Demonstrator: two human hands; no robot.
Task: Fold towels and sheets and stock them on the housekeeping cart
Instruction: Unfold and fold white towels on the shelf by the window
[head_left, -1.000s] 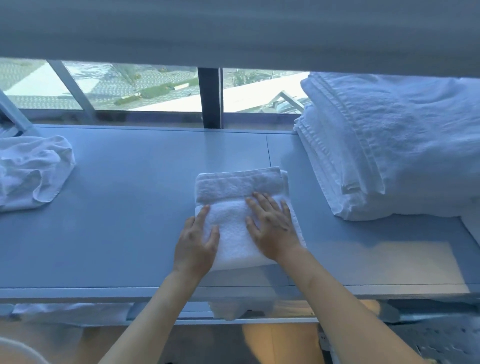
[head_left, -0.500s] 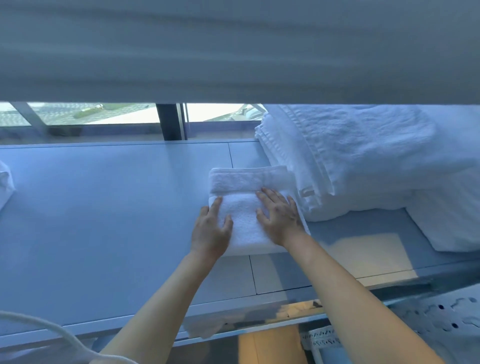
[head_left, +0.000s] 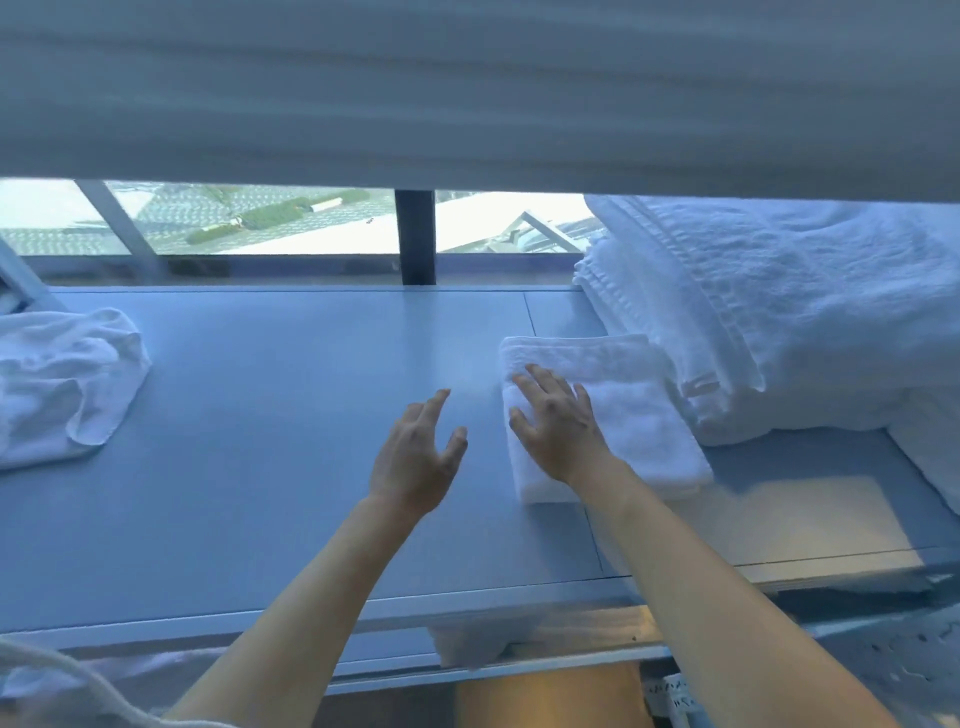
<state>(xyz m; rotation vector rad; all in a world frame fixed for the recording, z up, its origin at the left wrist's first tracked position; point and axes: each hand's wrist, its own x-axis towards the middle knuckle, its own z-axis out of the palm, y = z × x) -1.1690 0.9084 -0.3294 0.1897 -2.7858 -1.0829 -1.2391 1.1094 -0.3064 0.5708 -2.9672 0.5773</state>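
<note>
A small folded white towel (head_left: 628, 410) lies on the grey shelf (head_left: 291, 467), close beside a tall stack of folded white towels (head_left: 769, 322) on the right. My right hand (head_left: 558, 426) rests flat on the small towel's left part, fingers straight. Over the bare shelf just left of that towel hovers my left hand (head_left: 415, 457), fingers spread and holding nothing. At the far left an unfolded white towel (head_left: 57, 379) lies crumpled on the shelf.
A window (head_left: 270, 218) runs behind the shelf, with a dark upright post (head_left: 414, 236). An upper shelf or blind (head_left: 467, 88) overhangs the top. More white linen (head_left: 483, 642) shows on a lower level under the shelf edge.
The folded towel has been slid right, up against the tall stack. My left hand has lifted off it and now hovers to its left. My right hand stays on it.
</note>
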